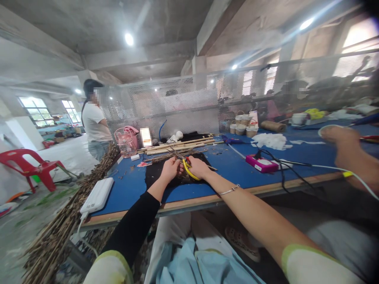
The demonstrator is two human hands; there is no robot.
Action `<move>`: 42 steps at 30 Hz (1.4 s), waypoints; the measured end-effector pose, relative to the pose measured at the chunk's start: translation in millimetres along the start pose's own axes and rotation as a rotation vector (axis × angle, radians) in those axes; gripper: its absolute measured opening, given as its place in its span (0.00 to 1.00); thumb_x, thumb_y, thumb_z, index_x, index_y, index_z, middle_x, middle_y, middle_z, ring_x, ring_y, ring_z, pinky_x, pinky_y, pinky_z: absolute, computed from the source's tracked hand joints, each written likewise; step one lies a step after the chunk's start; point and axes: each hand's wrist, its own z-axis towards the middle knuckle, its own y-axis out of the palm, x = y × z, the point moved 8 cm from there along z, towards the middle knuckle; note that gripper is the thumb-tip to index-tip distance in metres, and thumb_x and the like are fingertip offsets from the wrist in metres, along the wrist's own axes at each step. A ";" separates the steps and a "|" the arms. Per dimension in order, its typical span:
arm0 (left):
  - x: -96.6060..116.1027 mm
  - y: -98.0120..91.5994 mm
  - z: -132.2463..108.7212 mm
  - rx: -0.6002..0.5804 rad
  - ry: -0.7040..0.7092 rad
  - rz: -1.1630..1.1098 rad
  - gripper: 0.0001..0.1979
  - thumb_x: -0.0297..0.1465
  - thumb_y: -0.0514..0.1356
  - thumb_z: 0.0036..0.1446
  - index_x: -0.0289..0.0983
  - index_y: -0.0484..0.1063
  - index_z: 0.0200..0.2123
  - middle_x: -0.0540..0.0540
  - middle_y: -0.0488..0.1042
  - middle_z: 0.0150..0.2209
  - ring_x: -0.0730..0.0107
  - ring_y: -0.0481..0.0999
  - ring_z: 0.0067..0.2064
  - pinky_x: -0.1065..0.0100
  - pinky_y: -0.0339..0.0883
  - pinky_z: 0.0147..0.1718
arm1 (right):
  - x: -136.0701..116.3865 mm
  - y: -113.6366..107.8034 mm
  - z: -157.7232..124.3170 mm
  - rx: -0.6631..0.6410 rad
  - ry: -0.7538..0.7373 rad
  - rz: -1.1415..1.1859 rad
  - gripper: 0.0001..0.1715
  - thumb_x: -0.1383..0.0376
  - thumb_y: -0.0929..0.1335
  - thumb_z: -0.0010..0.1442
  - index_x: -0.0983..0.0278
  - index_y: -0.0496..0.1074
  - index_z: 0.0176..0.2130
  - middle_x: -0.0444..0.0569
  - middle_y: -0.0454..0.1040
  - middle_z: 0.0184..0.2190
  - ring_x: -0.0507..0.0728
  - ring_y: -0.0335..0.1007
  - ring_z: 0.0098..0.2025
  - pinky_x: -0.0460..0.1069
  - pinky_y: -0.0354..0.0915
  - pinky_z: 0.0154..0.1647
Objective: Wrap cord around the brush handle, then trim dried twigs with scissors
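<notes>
Over a black cloth (pixel 152 173) on the blue table, my two hands work close together. My right hand (pixel 197 167) is closed round yellow-handled pliers (pixel 187 169), whose jaws point away from me. My left hand (pixel 171 169) is closed on thin brown twigs (pixel 176 153), just left of the pliers. The exact cutting or gripping point is too small to make out. Behind my hands lie more brown twigs and several pale wooden sticks (pixel 183 146).
A white power bank (pixel 97 195) lies at the table's left corner. On the right are a magenta power strip (pixel 261 162) with cables, white tissue (pixel 271 141) and a co-worker's blurred arm (pixel 346 157). Bundled dry stalks (pixel 65 221) lean along the left edge. Another person (pixel 95 122) stands behind.
</notes>
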 end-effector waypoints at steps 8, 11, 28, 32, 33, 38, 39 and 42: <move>3.7 -2.3 0.0 0.011 0.042 0.081 0.05 0.31 0.53 0.56 0.35 0.63 0.30 0.52 0.67 0.21 0.81 0.67 0.18 0.79 0.61 0.16 | 3.3 0.7 1.6 -0.007 0.028 0.020 0.11 0.68 0.64 0.53 0.65 0.64 0.39 0.53 0.74 0.36 0.57 0.69 0.36 0.45 0.52 0.28; 5.0 -3.5 0.0 0.025 0.053 0.112 0.05 0.30 0.52 0.56 0.35 0.64 0.30 0.52 0.67 0.21 0.81 0.67 0.18 0.80 0.59 0.15 | 4.1 1.7 2.7 -0.009 0.028 0.019 0.10 0.68 0.64 0.52 0.65 0.65 0.38 0.53 0.74 0.35 0.57 0.70 0.36 0.45 0.53 0.29; -2.9 0.7 3.3 0.023 -0.027 -0.004 0.07 0.26 0.50 0.58 0.33 0.64 0.29 0.46 0.73 0.27 0.79 0.70 0.21 0.76 0.62 0.19 | 5.1 10.8 6.7 -0.015 -0.045 0.092 0.22 0.61 0.66 0.52 0.66 0.62 0.46 0.56 0.73 0.42 0.59 0.70 0.41 0.46 0.59 0.35; -2.8 2.2 2.4 0.007 -0.045 -0.032 0.07 0.27 0.50 0.58 0.33 0.64 0.28 0.46 0.73 0.27 0.79 0.69 0.21 0.76 0.62 0.19 | -1.0 8.9 5.7 0.002 -0.118 0.138 0.24 0.58 0.67 0.51 0.65 0.63 0.46 0.56 0.72 0.43 0.61 0.70 0.42 0.47 0.60 0.37; -3.3 3.2 2.1 -0.005 -0.053 -0.046 0.07 0.28 0.51 0.58 0.33 0.64 0.28 0.46 0.73 0.28 0.79 0.69 0.21 0.75 0.62 0.19 | -1.9 8.3 5.4 0.003 -0.125 0.139 0.24 0.57 0.67 0.51 0.65 0.63 0.46 0.57 0.72 0.43 0.62 0.70 0.42 0.47 0.60 0.37; -4.6 5.2 1.7 -0.033 -0.062 -0.090 0.06 0.28 0.51 0.58 0.33 0.65 0.30 0.47 0.72 0.26 0.79 0.69 0.21 0.76 0.62 0.19 | -4.0 7.6 4.5 -0.015 -0.123 0.115 0.24 0.58 0.67 0.50 0.66 0.64 0.46 0.57 0.72 0.43 0.62 0.70 0.42 0.48 0.60 0.37; -5.0 5.0 1.9 -0.034 -0.061 -0.089 0.06 0.28 0.51 0.58 0.33 0.65 0.30 0.48 0.72 0.26 0.79 0.69 0.21 0.76 0.62 0.19 | -4.3 7.6 4.2 -0.019 -0.123 0.111 0.25 0.58 0.67 0.50 0.66 0.63 0.46 0.57 0.72 0.43 0.62 0.70 0.42 0.48 0.60 0.37; -6.7 3.4 2.7 -0.036 -0.059 -0.066 0.06 0.28 0.51 0.58 0.33 0.64 0.30 0.48 0.71 0.25 0.79 0.68 0.20 0.76 0.62 0.19 | -3.9 6.3 2.7 -0.012 -0.104 0.088 0.22 0.62 0.67 0.51 0.66 0.63 0.46 0.57 0.72 0.43 0.61 0.69 0.43 0.47 0.59 0.37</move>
